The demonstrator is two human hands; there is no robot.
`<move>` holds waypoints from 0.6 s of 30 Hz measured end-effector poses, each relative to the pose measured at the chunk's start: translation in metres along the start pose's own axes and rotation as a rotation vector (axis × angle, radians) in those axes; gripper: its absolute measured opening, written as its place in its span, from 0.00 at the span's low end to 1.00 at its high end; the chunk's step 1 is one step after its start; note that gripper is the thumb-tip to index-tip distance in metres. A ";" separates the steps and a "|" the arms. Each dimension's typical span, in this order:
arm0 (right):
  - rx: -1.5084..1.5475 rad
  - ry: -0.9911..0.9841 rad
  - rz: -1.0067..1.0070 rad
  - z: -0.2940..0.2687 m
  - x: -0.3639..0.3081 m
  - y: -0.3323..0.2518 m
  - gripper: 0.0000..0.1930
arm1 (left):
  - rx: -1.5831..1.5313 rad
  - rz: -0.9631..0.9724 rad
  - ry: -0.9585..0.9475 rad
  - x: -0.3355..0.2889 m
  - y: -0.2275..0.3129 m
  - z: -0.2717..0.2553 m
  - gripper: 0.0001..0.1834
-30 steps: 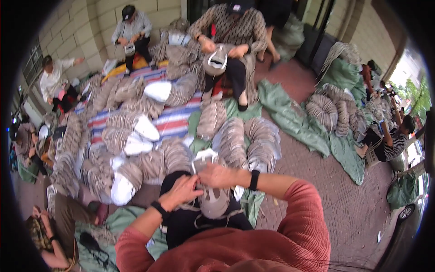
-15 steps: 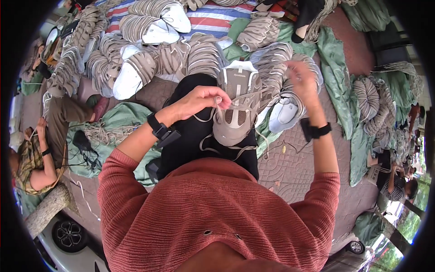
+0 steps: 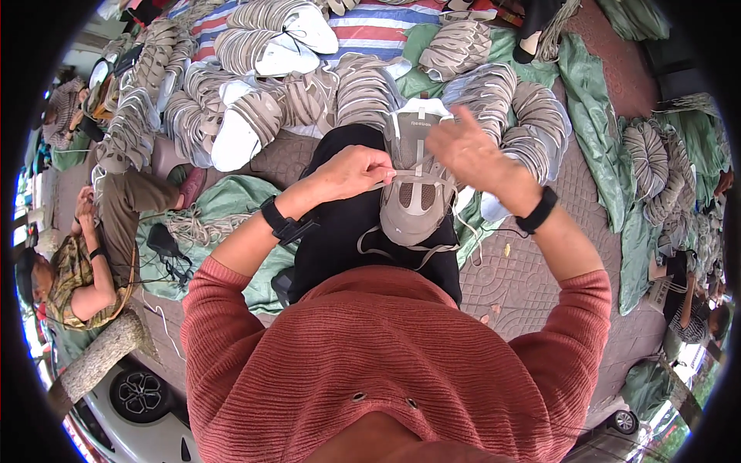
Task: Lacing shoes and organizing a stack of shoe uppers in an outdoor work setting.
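A taupe shoe upper (image 3: 414, 219) lies on my lap over my dark trousers, its rounded toe toward me and its pale collar pointing away. My left hand (image 3: 349, 171) is at its left side, thumb and fingertips pinched on a flat taupe shoelace (image 3: 421, 178) that crosses the upper's middle. Loose lace also trails beside the toe. Above the right side of the upper is my right hand (image 3: 472, 154), fingers bent inward and one raised. What its fingertips hold, if anything, is hidden.
Stacked shoe uppers (image 3: 359, 92) sit ahead of me on a striped sheet (image 3: 363, 35) and green cloths (image 3: 590, 131). More bundles (image 3: 647, 160) are at right. On my left, a seated person (image 3: 73, 297) works near a tree trunk (image 3: 104, 363) and a parked car (image 3: 139, 417).
My right hand has come down and left to the upper, its fingers now more curled. My left hand still pinches the lace, drawn flatter across the upper. The whole view has shifted slightly.
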State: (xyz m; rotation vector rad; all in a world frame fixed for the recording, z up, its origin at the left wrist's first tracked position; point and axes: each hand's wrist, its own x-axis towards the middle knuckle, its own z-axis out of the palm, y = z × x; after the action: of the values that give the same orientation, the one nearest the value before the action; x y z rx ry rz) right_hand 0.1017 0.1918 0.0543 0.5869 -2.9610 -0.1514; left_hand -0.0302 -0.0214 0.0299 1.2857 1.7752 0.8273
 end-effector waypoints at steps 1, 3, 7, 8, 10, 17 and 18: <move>-0.152 0.026 0.010 -0.007 -0.005 0.010 0.10 | -0.033 0.048 0.003 0.000 0.004 -0.004 0.08; -0.169 0.049 0.149 -0.027 -0.025 0.050 0.12 | -0.018 0.087 -0.054 0.001 0.020 -0.015 0.06; -0.299 0.029 0.375 -0.044 -0.071 0.101 0.12 | 0.109 0.321 -0.021 0.005 0.011 0.000 0.07; -0.280 0.018 0.430 -0.044 -0.078 0.106 0.13 | 0.113 0.326 -0.026 0.008 0.008 0.001 0.07; -0.284 0.051 0.418 -0.043 -0.084 0.107 0.12 | 0.142 0.358 0.050 0.011 0.006 0.004 0.10; -0.368 0.235 0.660 -0.055 -0.114 0.155 0.06 | 0.020 0.248 0.071 0.022 0.006 0.011 0.18; -0.394 0.204 0.659 -0.046 -0.115 0.155 0.06 | 0.025 0.257 0.065 0.025 0.004 0.012 0.18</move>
State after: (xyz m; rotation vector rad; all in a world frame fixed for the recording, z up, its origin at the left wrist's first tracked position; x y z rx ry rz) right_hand 0.1557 0.3753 0.1073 -0.3939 -2.6442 -0.5449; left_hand -0.0222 0.0050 0.0223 1.5405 1.6963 1.0010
